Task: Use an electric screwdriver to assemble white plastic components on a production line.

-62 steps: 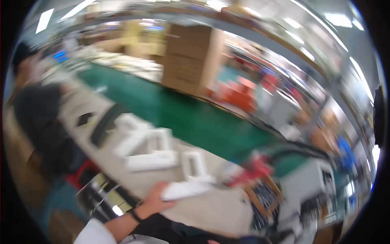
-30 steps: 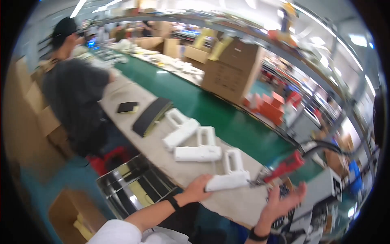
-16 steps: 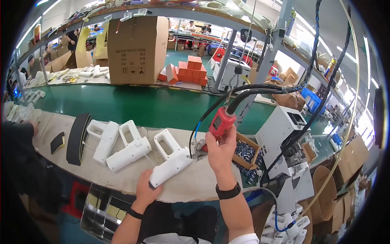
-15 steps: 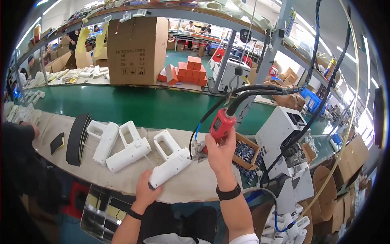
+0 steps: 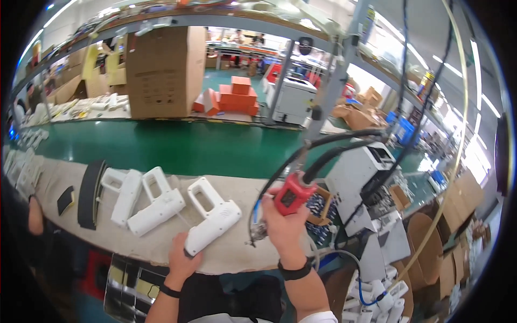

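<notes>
My left hand (image 5: 184,255) is closed around the near end of a white plastic housing (image 5: 216,225) with a loop-shaped handle, which lies on the beige mat. My right hand (image 5: 285,229) grips a red power screwdriver (image 5: 294,195) hung from above, with thick black cables running off to the right. Its metal nose (image 5: 258,232) points down over the mat, to the right of the housing and apart from it. Two similar white housings (image 5: 157,207) (image 5: 127,197) lie to the left. Beside them is a curved black foam-like strip (image 5: 91,195).
An open carton (image 5: 323,207) of small blue-and-dark parts stands right of the screwdriver, beside a white machine (image 5: 355,169). A green conveyor belt (image 5: 161,148) runs behind the mat. At lower right sits a box of white parts (image 5: 385,301). Another person's arm (image 5: 35,215) shows at far left.
My right hand has brought the screwdriver down and toward me, its nose moving away from the housing's right end. My left hand still holds the housing. The whole view has shifted slightly.
</notes>
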A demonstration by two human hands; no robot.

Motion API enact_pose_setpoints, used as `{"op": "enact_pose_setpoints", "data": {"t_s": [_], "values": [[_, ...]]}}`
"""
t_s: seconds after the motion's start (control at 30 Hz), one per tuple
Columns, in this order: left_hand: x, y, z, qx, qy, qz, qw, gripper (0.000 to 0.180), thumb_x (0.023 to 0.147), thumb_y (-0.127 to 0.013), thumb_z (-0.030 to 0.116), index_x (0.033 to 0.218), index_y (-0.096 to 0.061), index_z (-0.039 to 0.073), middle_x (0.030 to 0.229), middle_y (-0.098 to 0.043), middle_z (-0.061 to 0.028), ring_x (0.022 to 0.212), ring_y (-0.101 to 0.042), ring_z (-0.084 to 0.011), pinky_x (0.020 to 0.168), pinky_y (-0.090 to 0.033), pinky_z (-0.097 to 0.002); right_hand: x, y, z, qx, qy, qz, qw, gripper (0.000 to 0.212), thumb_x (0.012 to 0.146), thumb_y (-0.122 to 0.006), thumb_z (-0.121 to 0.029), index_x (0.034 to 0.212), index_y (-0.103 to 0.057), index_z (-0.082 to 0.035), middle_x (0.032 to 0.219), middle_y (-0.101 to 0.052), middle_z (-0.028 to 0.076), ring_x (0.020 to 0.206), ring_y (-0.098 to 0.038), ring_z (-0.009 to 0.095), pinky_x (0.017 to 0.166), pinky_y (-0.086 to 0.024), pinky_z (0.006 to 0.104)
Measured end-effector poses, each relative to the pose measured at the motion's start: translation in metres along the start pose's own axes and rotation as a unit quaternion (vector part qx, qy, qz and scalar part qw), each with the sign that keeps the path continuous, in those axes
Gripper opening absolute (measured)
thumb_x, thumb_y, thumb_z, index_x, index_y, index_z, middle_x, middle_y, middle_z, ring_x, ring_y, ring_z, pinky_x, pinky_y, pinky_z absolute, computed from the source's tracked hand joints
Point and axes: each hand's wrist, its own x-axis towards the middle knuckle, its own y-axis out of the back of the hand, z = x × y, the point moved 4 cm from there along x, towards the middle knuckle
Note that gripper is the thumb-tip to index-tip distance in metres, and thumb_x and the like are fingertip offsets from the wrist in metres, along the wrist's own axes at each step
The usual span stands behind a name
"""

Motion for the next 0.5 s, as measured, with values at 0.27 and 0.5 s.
{"op": "enact_pose_setpoints", "data": {"t_s": [0.27, 0.5], "values": [[0.002, 0.002, 0.004, -0.029, -0.033, 0.013, 0.999, 0.061, 0.063, -0.073, 0.007, 0.118, -0.047, 0.002, 0.109, -0.054, -0.0196, 0.101, -0.053, -0.0391, 0.089, -0.044, -0.0433, -0.012, -0.009, -0.012, 0.027, -0.015, -0.055, 0.998, 0.009, 0.083, -0.069, -0.005, 0.09, -0.065, -0.001, 0.075, -0.063, -0.001, 0.063, -0.055, 0.003, 0.057, -0.043, 0.0191], [0.002, -0.002, 0.0, -0.013, -0.035, 0.001, 0.999, 0.063, 0.061, -0.071, 0.008, 0.119, -0.047, 0.001, 0.113, -0.052, -0.0179, 0.105, -0.053, -0.0346, 0.094, -0.042, -0.0403, -0.016, -0.004, -0.02, 0.026, -0.024, -0.059, 0.998, 0.009, 0.084, -0.068, -0.007, 0.09, -0.065, -0.001, 0.071, -0.061, -0.003, 0.06, -0.052, 0.002, 0.054, -0.041, 0.0189]]}}
